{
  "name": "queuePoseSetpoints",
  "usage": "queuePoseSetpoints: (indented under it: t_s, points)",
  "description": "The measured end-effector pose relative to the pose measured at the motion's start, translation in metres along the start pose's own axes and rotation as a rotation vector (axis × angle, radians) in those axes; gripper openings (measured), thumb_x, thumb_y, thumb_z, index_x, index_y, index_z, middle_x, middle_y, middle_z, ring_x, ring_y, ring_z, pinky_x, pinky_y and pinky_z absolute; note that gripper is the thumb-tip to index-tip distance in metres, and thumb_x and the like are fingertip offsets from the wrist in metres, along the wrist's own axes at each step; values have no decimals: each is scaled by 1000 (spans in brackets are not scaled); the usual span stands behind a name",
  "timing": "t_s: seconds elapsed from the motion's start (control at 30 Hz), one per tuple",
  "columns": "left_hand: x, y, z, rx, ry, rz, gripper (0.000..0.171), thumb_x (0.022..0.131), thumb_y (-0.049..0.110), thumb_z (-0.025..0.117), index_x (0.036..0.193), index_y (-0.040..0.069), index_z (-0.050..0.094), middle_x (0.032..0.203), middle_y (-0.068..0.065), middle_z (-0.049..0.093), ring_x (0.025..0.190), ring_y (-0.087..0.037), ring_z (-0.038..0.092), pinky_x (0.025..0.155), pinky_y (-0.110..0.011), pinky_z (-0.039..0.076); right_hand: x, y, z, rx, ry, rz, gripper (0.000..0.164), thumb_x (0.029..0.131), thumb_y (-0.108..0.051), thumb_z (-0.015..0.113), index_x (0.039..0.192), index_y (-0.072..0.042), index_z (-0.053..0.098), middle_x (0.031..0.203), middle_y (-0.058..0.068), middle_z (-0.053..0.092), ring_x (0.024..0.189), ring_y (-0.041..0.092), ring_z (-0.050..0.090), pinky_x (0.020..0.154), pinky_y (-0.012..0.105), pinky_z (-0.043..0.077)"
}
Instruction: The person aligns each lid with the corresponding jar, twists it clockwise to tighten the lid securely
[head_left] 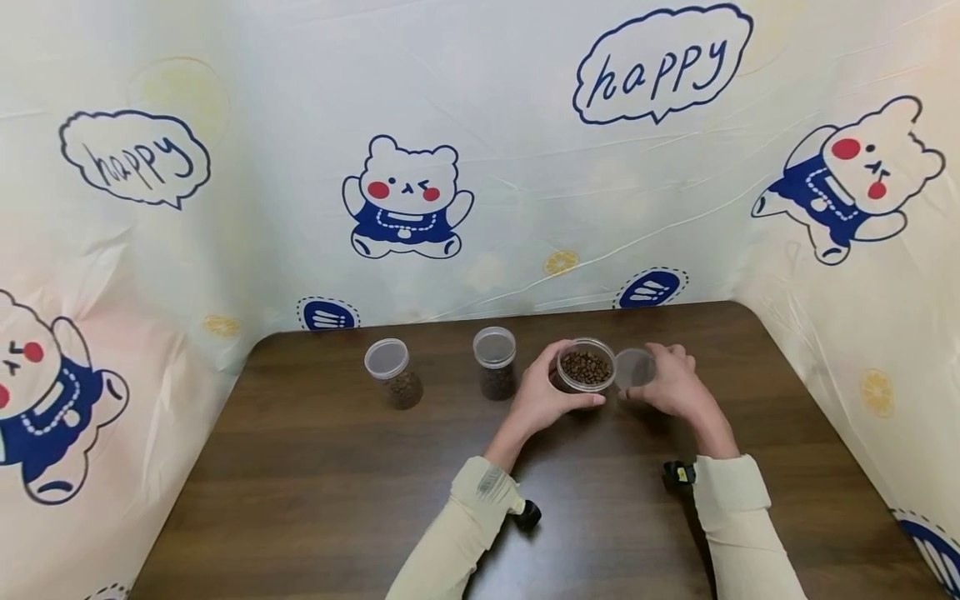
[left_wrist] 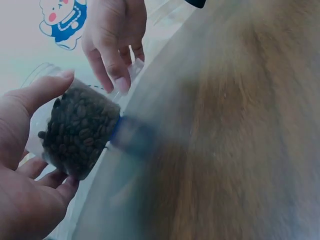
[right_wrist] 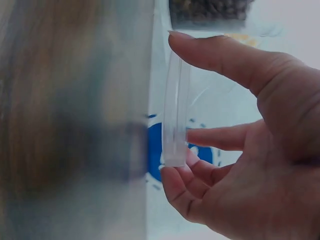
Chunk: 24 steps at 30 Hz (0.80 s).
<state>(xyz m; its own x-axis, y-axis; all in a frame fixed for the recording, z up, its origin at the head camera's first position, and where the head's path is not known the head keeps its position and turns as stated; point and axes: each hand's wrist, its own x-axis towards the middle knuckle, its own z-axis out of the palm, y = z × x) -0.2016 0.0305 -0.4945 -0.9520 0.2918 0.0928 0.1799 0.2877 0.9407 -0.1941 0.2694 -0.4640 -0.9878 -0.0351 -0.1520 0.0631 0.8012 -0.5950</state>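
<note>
An uncovered clear jar of coffee beans (head_left: 586, 367) is gripped by my left hand (head_left: 546, 390), its thumb on the near side and fingers curled round the far side. In the left wrist view the beans (left_wrist: 80, 130) show through the jar's wall. Just right of the jar, my right hand (head_left: 673, 382) holds a translucent round lid (head_left: 634, 367) by its edge. The right wrist view has this lid (right_wrist: 175, 112) edge-on, between the thumb above and the curled fingers below.
Two lidded jars of beans stand to the left on the brown wooden table (head_left: 337, 483): one jar (head_left: 394, 373) farther left, the other jar (head_left: 495, 363) close to my left hand. A printed cloth (head_left: 525, 208) hangs behind the table and along its sides.
</note>
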Motion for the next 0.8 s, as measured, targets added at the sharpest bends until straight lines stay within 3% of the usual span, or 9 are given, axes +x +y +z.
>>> queuePoseSetpoints:
  t_s: [0.17, 0.43, 0.63, 0.8]
  points:
    - [-15, 0, -18, 28, -75, 42, 90, 69, 30, 101, 146, 30, 54, 142, 6, 65, 131, -10, 61, 114, -34, 48, -11, -15, 1, -31, -32, -53, 97, 80, -28, 90, 153, 11, 39, 143, 42, 38, 123, 53, 36, 92, 65, 50]
    - [-41, 0, -61, 38, -236, 80, 90, 70, 25, 101, 146, 31, 55, 142, 10, 64, 131, -9, 61, 116, -33, 47, -28, -38, 10, -89, -79, -150, 96, 77, -25, 93, 152, 8, 42, 138, 37, 42, 123, 51, 41, 94, 63, 51]
    - [-58, 1, -83, 53, -302, 88, 91, 70, 25, 101, 148, 28, 53, 141, 7, 64, 131, -12, 61, 117, -33, 46, -38, -50, 24, -97, -128, -186, 94, 78, -23, 92, 153, 4, 43, 141, 33, 44, 123, 45, 45, 95, 58, 53]
    - [-73, -9, -96, 12, -310, 88, 89, 71, 20, 100, 147, 26, 53, 141, 3, 66, 131, -17, 62, 115, -29, 47, -45, -59, 39, -113, -158, -222, 91, 76, -23, 94, 150, 3, 49, 136, 29, 50, 120, 41, 48, 92, 53, 55]
